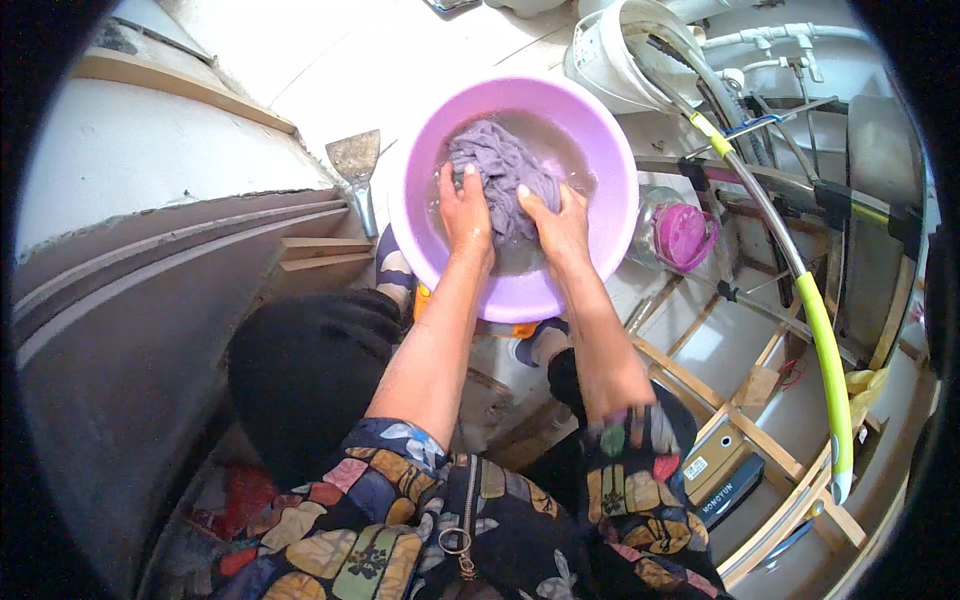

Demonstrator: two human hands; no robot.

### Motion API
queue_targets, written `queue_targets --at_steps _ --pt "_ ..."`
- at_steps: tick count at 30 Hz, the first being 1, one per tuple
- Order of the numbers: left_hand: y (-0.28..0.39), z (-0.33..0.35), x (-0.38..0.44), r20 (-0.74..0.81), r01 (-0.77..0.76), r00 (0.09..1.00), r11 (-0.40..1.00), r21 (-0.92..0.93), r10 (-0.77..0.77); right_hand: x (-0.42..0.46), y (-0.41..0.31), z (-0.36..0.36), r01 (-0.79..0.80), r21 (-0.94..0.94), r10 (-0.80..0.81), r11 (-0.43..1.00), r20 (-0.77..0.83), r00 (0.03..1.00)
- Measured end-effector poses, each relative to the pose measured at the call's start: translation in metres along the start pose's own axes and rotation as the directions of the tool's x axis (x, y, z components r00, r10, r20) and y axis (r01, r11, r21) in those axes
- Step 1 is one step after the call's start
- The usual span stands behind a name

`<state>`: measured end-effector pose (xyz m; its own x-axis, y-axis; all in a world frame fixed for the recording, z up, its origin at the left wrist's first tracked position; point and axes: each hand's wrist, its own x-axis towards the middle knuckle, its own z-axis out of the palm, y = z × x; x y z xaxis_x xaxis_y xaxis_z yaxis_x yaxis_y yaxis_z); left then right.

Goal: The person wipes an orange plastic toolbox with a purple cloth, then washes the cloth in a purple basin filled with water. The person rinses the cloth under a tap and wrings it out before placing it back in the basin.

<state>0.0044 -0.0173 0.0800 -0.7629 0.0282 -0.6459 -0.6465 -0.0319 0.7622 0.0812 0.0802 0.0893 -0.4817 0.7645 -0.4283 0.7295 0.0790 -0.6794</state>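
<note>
A pink-purple plastic basin (517,300) stands in front of me with murky water in it. A bunched, wet grey-purple cloth (499,169) lies in the water, partly above the surface. My left hand (466,214) grips the cloth's left side, thumb on top and fingers along the basin's inner left. My right hand (559,225) holds the cloth's lower right part, its thumb on the cloth and some fingertips hidden behind the folds. Something orange (525,328) shows under the basin's near edge.
A metal scraper (356,161) leans left of the basin. On the right are a clear jar with a pink lid (682,236), a white bucket (600,67), a green-and-silver pole (765,199), a wooden frame (705,390) and boxes (731,491). A dark panel (165,330) stands at left.
</note>
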Motion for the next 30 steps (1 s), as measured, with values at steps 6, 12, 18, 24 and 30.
queue_targets --at_steps 6,12,18,24,30 --pt "0.029 0.003 -0.002 0.585 0.609 0.756 0.643 -0.464 -0.294 -0.139 -0.069 -0.034 0.421 0.182 -0.433 0.889 0.028 0.901" --pt "0.012 0.021 -0.025 0.783 0.779 0.548 0.520 -0.350 -0.295 -0.134 -0.043 -0.018 0.744 -0.187 -0.763 0.641 -0.055 0.644" --pt "-0.054 0.011 0.025 0.858 0.714 0.485 0.491 -0.499 0.168 -0.049 -0.040 0.012 0.640 -0.196 -0.669 0.743 -0.246 0.702" --pt "0.027 0.034 -0.036 0.352 0.218 0.926 0.955 -0.201 -0.137 0.051 -0.024 -0.045 0.155 -0.388 -0.324 0.908 -0.420 0.848" --pt "0.026 -0.009 0.005 -0.105 -0.423 0.816 0.710 0.563 0.569 0.040 -0.010 -0.014 -0.031 -0.046 0.009 0.998 -0.418 0.908"
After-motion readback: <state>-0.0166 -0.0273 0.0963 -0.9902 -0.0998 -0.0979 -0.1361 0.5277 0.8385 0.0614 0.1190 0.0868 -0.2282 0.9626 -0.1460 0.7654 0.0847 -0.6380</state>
